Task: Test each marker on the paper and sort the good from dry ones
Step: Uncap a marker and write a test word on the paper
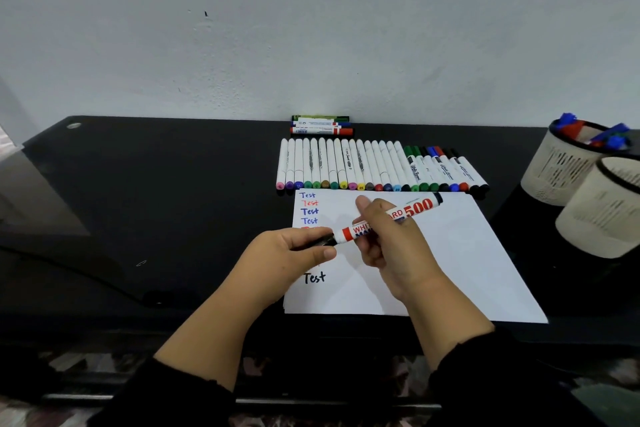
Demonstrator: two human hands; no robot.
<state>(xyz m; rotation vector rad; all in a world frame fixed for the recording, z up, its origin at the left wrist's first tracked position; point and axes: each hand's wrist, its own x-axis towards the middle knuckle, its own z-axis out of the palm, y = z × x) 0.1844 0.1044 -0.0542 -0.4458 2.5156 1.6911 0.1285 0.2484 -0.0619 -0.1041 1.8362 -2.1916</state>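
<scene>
"500" on marker (388, 217); "Test" on paper (450, 253)

Place: a home desk or small study corner, set against a wall.
Wall (311, 28): plain pale painted plaster with small scuffs and marks, bare of boards or notices.
Table (173, 184): glossy black top with a round cable hole (73, 125) at its far left corner, as on a computer desk.
Stationery: a long row of markers (377, 166) laid side by side, 3 more markers (321, 125) by the wall, a sheet of paper (450, 253) with "Test" written in several colours.
Holders: 2 pale mesh pen cups (588, 191) at the right, the far one holding markers.
Floor: patterned covering (69, 364) showing below the table's front edge.
</scene>
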